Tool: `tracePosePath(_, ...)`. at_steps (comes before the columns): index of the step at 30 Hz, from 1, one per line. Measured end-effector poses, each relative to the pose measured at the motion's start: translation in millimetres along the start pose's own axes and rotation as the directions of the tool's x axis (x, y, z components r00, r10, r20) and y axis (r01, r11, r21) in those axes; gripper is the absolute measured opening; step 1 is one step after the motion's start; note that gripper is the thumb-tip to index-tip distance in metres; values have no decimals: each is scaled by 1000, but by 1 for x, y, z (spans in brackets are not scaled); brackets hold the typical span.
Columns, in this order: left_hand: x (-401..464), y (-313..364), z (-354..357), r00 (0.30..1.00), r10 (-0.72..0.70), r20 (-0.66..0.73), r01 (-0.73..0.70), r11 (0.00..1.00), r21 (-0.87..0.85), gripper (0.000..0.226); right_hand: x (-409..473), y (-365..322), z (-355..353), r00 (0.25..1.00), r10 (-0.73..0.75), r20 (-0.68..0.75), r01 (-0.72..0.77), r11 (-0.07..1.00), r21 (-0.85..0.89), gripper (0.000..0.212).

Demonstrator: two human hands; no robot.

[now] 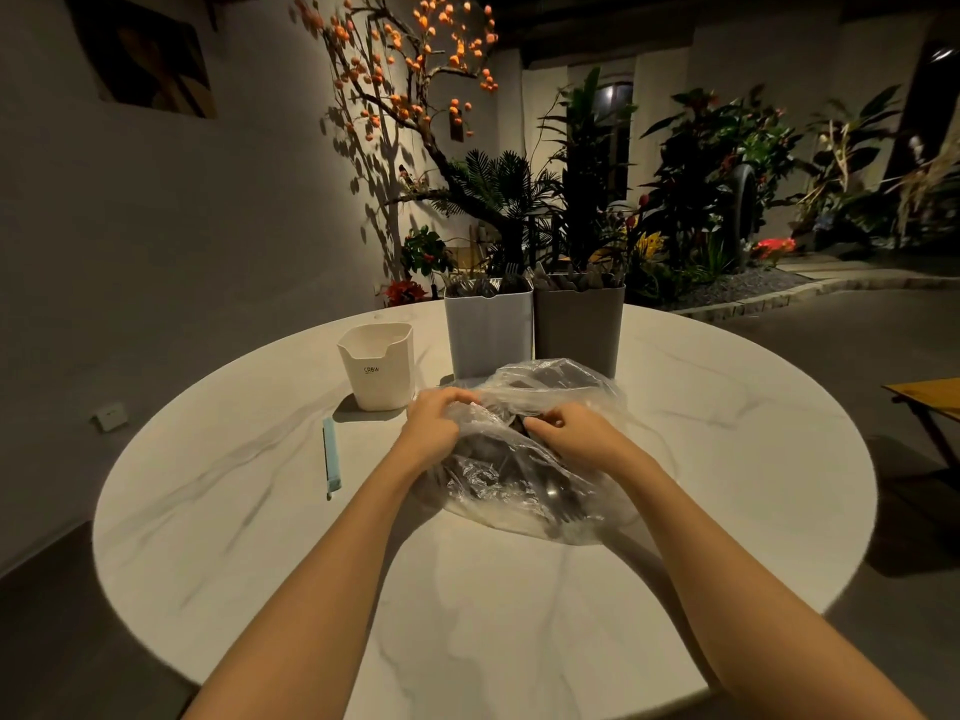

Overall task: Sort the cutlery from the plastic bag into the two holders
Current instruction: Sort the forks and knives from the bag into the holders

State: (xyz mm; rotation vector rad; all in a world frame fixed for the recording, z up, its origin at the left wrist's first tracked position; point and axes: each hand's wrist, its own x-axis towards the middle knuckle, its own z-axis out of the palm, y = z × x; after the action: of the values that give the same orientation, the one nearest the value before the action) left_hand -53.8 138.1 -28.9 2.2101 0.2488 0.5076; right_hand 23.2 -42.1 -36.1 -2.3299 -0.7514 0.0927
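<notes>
Far left on the round marble table (727, 459), a slim light-blue stick (331, 458) lies flat, pointing away from the person, well apart from everything else. Just beyond it stands a small cream cup (377, 365) with dark lettering on its front, open at the top.

Moving right, the left hand (438, 426) is curled over the left side of the clear plastic bag (524, 449), fingers bent and gripping a gather of the film near the bag's mouth. The bag sits crumpled in the middle of the table, and dark cutlery (550, 491) shows through it, a fork's tines visible at the near right corner.

Behind the bag stand the two holders, touching side by side at the far edge: the white holder (489, 332) on the left, with fork heads poking above its rim, and the grey holder (577, 327) on the right, also with dark utensils standing in it.

Then the right hand (576, 433), pressed into the bag's opening from the right, fingers tucked down and pinched together among the dark pieces. Whether it actually has hold of a piece or only plastic cannot be told, since the fingertips are buried in the folds.

Beyond the table, leafy plants (675, 189) fill the right background.
</notes>
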Motion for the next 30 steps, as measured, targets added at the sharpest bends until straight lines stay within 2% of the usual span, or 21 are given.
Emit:
tracePosePath(2,0,0,5,993,14,-117,7,984,177,38,-1,-1,0,999,21,34,-20,999,-50,45)
tracePosePath(4,-3,4,6,974,143,-176,-103,971,216,30,-2,-2,0,999,36,38,-30,988,-151,45)
tracePosePath(5,-6,7,6,952,256,-167,-216,951,222,27,-2,-3,-1,999,33,41,-26,988,-155,44)
tracePosePath(7,-11,11,7,893,445,-58,-423,878,222,30,-5,-5,-2,997,7,83,-5,1000,-28,32)
tracePosePath(8,-12,12,8,868,496,6,-485,846,223,33,-7,-7,-3,994,-2,108,1,1000,13,26)
tracePosePath(10,-11,12,12,841,534,84,-538,812,227,32,-7,-9,-4,990,2,144,-5,1000,16,32)
tracePosePath(13,-12,13,14,837,540,93,-547,814,195,22,-8,-14,-6,981,26,191,-20,999,-29,39)
tracePosePath(16,-13,12,14,864,492,106,-503,829,246,37,-9,-18,-8,981,51,185,-34,995,-98,44)
tracePosePath(20,-13,8,8,867,490,93,-490,802,343,36,-3,-18,-11,994,82,70,-69,984,-165,39)
tracePosePath(23,-15,9,-1,871,466,157,-482,748,456,46,2,-15,-10,997,65,-51,-71,988,-137,18)
tracePosePath(27,-26,11,-6,877,381,292,-479,662,577,59,11,-8,-4,981,77,-181,-88,995,-55,32)
tracePosePath(30,-28,7,-4,887,314,339,-460,663,590,71,12,-11,-3,986,79,-146,-95,990,-107,38)
